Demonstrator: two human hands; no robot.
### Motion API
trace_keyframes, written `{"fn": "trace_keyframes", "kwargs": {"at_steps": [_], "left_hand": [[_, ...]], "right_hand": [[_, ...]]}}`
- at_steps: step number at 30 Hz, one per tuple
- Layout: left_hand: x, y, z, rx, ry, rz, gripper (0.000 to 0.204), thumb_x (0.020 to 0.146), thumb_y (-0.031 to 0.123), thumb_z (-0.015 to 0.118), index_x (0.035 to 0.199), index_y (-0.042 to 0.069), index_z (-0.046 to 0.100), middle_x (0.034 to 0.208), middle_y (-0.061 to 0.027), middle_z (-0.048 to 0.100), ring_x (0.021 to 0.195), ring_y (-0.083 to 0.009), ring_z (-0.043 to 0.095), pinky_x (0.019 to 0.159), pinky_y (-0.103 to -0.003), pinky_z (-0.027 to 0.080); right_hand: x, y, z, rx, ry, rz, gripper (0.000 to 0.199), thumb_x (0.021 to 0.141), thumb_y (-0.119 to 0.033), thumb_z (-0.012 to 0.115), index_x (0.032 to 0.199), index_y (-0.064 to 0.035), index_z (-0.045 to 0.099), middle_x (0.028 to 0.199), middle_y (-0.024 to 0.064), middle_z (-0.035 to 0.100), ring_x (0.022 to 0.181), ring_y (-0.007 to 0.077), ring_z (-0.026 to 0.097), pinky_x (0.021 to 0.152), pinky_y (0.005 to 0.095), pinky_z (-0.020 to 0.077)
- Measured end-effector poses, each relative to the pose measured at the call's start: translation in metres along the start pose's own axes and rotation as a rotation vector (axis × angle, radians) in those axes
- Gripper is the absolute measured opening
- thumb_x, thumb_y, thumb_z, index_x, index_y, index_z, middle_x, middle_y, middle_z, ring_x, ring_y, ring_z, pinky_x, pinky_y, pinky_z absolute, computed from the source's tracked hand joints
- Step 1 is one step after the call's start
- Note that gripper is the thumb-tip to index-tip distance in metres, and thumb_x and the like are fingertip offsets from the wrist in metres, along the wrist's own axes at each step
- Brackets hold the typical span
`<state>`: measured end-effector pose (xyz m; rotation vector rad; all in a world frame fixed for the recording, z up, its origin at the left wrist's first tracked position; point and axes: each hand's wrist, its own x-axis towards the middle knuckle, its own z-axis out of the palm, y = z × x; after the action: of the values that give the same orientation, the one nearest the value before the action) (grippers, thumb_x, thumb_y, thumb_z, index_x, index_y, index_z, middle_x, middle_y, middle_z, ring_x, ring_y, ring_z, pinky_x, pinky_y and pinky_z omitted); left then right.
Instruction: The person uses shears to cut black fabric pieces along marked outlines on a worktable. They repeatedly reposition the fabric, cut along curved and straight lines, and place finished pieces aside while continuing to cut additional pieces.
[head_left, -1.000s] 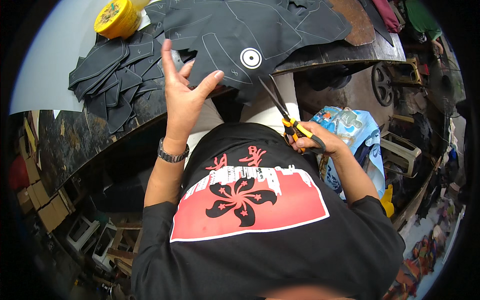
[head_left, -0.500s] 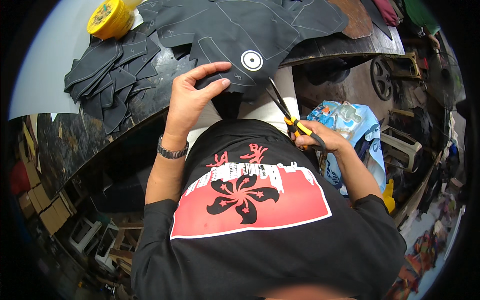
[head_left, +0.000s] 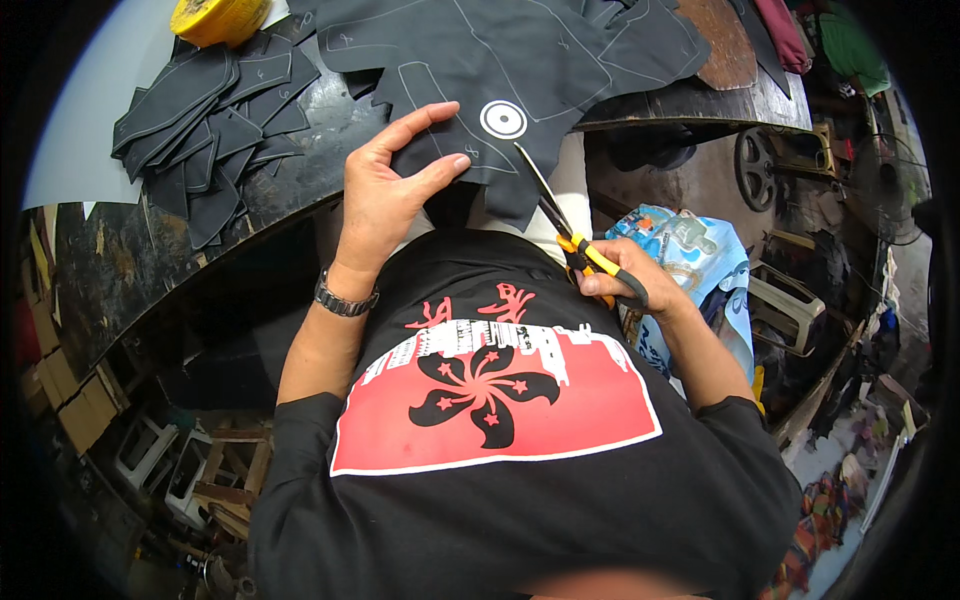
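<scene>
Now | left hand (head_left: 385,195) pins black fabric (head_left: 480,70) | scissors (head_left: 570,235) in right hand (head_left: 625,280) grip

The scene is seen by one head-worn fisheye camera, directed steeply down, close to the chest; the worktable (head_left: 200,250) is bent at the rim.

cut pieces (head_left: 205,120) crowd left, tape roll (head_left: 218,18) beyond
</scene>
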<state>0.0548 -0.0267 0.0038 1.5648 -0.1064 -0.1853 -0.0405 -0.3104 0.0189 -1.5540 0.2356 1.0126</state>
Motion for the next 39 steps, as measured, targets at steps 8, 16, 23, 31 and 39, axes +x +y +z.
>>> {"fn": "trace_keyframes", "kwargs": {"at_steps": [8, 16, 23, 31, 39], "left_hand": [[-0.002, -0.001, -0.002, -0.003, 0.014, 0.032, 0.049, 0.075, -0.002, 0.077, 0.122, 0.003, 0.064, 0.116, -0.0050, 0.066, 0.100, -0.0090, 0.060, 0.090, -0.024, 0.048], [-0.001, -0.003, -0.004, 0.001, 0.020, 0.070, 0.049, 0.075, -0.002, 0.077, 0.123, 0.002, 0.063, 0.116, -0.0051, 0.066, 0.099, -0.0087, 0.060, 0.090, -0.024, 0.049], [-0.003, 0.000, -0.007, -0.069, 0.014, 0.016, 0.050, 0.075, -0.003, 0.076, 0.124, 0.002, 0.063, 0.116, -0.0055, 0.065, 0.099, -0.0088, 0.060, 0.088, -0.024, 0.049], [-0.012, 0.002, -0.010, -0.057, 0.008, 0.030, 0.054, 0.075, -0.003, 0.076, 0.127, 0.002, 0.061, 0.116, -0.0067, 0.065, 0.100, -0.0101, 0.060, 0.090, -0.024, 0.049], [-0.012, -0.005, -0.012, 0.148, 0.027, 0.187, 0.070, 0.072, 0.000, 0.077, 0.137, 0.004, 0.052, 0.120, -0.0098, 0.063, 0.111, -0.0130, 0.057, 0.097, -0.027, 0.044]], "right_hand": [[-0.010, -0.001, 0.006, 0.000, 0.048, 0.092, 0.032, 0.078, -0.031, 0.080, 0.083, -0.0028, 0.066, 0.060, -0.0030, 0.053, 0.048, 0.0049, 0.046, 0.045, 0.0202, 0.0346], [-0.016, -0.009, 0.006, -0.060, 0.057, 0.117, 0.032, 0.077, -0.030, 0.082, 0.079, -0.0029, 0.065, 0.056, -0.0039, 0.052, 0.046, 0.0043, 0.047, 0.044, 0.0200, 0.0346], [0.002, -0.017, -0.006, -0.072, -0.138, 0.083, 0.034, 0.082, -0.034, 0.076, 0.078, -0.0024, 0.062, 0.059, 0.0003, 0.055, 0.053, 0.0079, 0.053, 0.049, 0.0225, 0.0403], [0.024, -0.024, -0.007, -0.027, -0.246, -0.048, 0.037, 0.081, -0.038, 0.074, 0.083, -0.0028, 0.062, 0.065, 0.0002, 0.056, 0.060, 0.0084, 0.053, 0.055, 0.0232, 0.0408], [0.019, -0.017, 0.008, 0.032, -0.101, 0.006, 0.038, 0.080, -0.037, 0.076, 0.085, -0.0019, 0.063, 0.059, -0.0009, 0.052, 0.051, 0.0069, 0.049, 0.047, 0.0218, 0.0367]]}}
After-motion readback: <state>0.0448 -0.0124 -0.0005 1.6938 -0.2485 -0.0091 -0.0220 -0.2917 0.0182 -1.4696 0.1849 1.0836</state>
